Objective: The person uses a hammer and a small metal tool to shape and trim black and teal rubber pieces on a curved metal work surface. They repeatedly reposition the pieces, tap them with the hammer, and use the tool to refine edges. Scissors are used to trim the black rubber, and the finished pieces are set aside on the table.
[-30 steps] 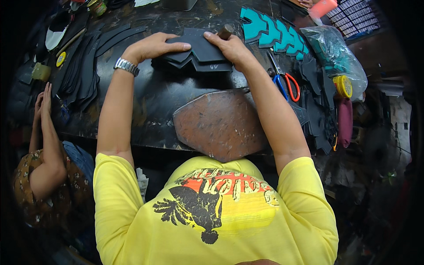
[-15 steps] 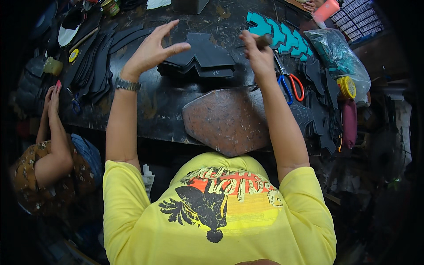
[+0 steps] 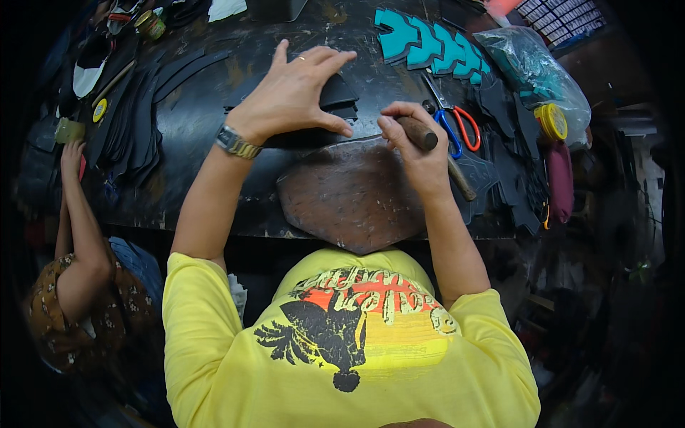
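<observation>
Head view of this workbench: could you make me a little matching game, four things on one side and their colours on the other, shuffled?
Things:
1. cut pieces in a row at the far edge
2. scissors handles
3. round lid at the right
4. worn cutting board

Colours:
A. yellow
B. rusty brown
C. teal
D. blue and orange

Pairs: 1-C, 2-D, 3-A, 4-B

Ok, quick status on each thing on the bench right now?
Left hand: fingers spread, pressing on the black stack.
Black stack: flat on the bench, held down.
Right hand: closed around a wooden-handled tool.
Wooden-handled tool: gripped, tip hidden.
Brown cutting pad: flat, scarred, bare.
Scissors: lying closed.
Teal pieces: overlapped in a row.
</observation>
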`<state>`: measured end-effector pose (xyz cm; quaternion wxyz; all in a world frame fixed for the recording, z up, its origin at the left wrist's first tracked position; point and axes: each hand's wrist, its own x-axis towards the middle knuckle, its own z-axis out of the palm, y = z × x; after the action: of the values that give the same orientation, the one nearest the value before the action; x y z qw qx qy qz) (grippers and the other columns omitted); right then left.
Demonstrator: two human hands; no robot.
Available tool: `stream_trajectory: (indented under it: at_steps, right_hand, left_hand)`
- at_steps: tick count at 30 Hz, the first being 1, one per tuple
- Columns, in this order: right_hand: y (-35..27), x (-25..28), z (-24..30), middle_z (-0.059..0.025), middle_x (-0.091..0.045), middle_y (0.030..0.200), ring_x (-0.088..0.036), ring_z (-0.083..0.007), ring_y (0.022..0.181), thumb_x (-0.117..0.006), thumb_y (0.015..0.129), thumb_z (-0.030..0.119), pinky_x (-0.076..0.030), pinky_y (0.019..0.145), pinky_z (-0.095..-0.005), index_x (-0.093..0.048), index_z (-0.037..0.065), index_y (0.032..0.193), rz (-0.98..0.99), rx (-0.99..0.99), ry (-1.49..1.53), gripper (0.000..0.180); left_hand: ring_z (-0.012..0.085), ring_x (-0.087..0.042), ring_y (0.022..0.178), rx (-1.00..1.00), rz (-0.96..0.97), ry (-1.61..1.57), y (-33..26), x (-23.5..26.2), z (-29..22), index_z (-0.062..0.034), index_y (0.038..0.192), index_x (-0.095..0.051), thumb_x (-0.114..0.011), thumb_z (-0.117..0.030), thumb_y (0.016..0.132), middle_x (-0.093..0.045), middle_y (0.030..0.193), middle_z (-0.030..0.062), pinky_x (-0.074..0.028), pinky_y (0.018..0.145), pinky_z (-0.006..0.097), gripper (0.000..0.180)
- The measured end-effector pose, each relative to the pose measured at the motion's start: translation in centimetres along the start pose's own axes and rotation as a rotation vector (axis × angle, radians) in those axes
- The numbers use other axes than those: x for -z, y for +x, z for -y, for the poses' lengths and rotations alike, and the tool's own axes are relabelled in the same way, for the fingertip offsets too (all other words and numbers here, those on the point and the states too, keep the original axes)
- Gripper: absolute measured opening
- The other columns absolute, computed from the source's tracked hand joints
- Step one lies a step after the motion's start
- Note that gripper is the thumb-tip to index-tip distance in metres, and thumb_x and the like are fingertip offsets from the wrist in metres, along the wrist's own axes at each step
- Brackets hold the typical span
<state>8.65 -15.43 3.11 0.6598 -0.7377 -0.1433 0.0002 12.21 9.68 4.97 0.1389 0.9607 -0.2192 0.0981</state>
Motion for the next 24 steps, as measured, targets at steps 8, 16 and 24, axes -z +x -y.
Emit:
stream_trajectory:
  at_steps: [8, 16, 24]
  right_hand:
    - [7.1, -2.1, -1.8, -0.0046, -0.069, 0.095, -0.066, -0.0127, 0.087, -0.084, 0.089, 0.017, -0.054, 0.077, -0.028, -0.069, 0.004, 0.109, 0.053, -0.038, 0.095, 0.028]
    - [10.8, -7.4, -3.8, -0.0017, -0.068, 0.093, -0.062, -0.0119, 0.087, -0.091, 0.081, 0.018, -0.052, 0.073, -0.0278, -0.073, 0.009, 0.098, 0.212, -0.171, 0.007, 0.026]
    - [11.1, -4.4, -4.2, -0.002, -0.07, 0.098, -0.066, -0.0133, 0.092, -0.079, 0.087, 0.003, -0.053, 0.08, -0.0253, -0.072, 0.008, 0.102, 0.303, -0.318, 0.295, 0.017]
  left_hand:
    - [0.0359, -0.055, 0.14, 0.294, -0.133, 0.123, -1.5, -1.7, 3.2, -0.018, 0.153, -0.055, -0.081, -0.07, 0.076, -0.058, 0.151, 0.0159, -0.034, 0.119, 0.062, 0.096]
    - [0.0347, -0.065, 0.124, 0.298, -0.17, -0.034, -1.9, -2.0, 3.3, -0.0152, 0.142, -0.062, -0.081, -0.073, 0.073, -0.067, 0.133, 0.0115, -0.054, 0.1, 0.048, 0.091]
    - [0.0332, -0.066, 0.123, 0.325, -0.154, -0.075, -1.8, -1.9, 3.1, -0.0146, 0.137, -0.066, -0.082, -0.076, 0.07, -0.069, 0.131, 0.0103, -0.056, 0.099, 0.048, 0.092]
